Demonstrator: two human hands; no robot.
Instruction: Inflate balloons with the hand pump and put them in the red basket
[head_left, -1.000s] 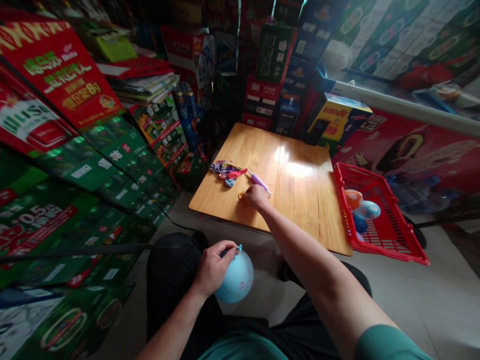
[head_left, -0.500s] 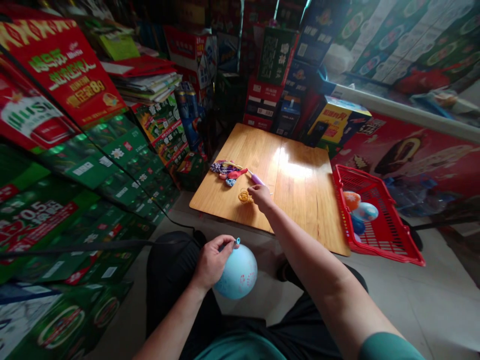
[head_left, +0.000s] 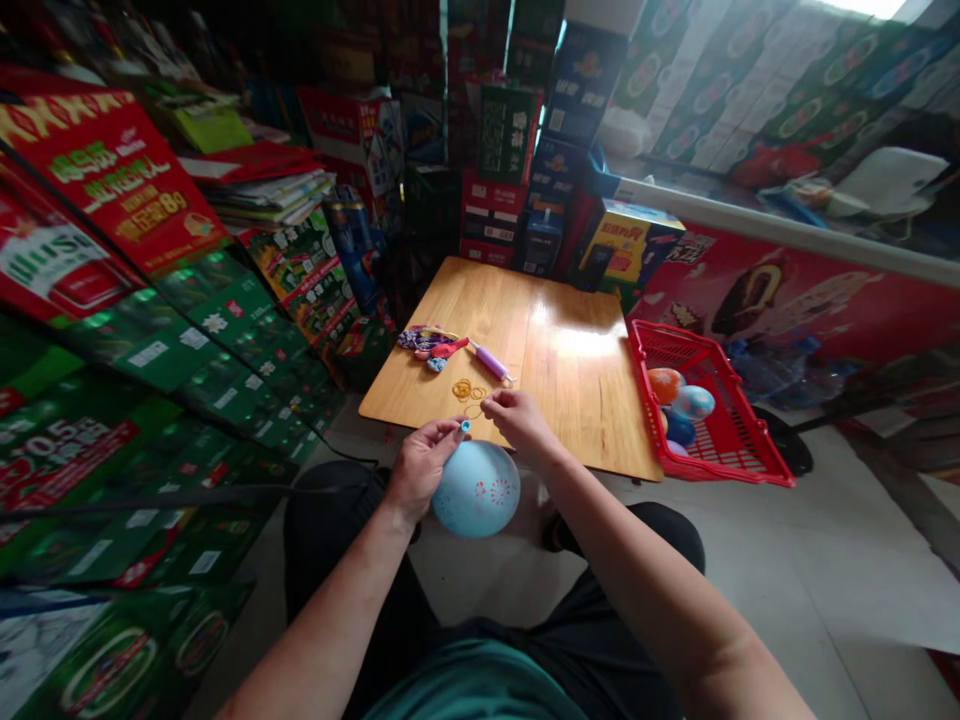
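My left hand [head_left: 421,462] pinches the neck of an inflated light blue balloon [head_left: 480,492], which hangs below the table's near edge. Reddish prints mark its side, and the rolled mouth sticks up past my fingertips. Just to the right, my right hand [head_left: 519,420] is closed in a pinch on a thin yellow rubber band [head_left: 472,411], held close to the balloon's mouth. Several more rubber bands [head_left: 463,389] lie in a small heap on the wooden table [head_left: 555,400]. Behind them are a purple balloon pump [head_left: 491,362] and a pile of uninflated balloons [head_left: 435,347].
A red plastic basket [head_left: 750,452] with several inflated balloons stands right of the table. Green beer cartons [head_left: 187,330] are stacked along the left. More boxes [head_left: 491,215] rise behind the table, and a yellow and blue box [head_left: 630,245] stands at its back right.
My right hand has come back from the heap of rubber bands with one band, toward the balloon. My left hand has raised the balloon closer to the table edge. The view has shifted.
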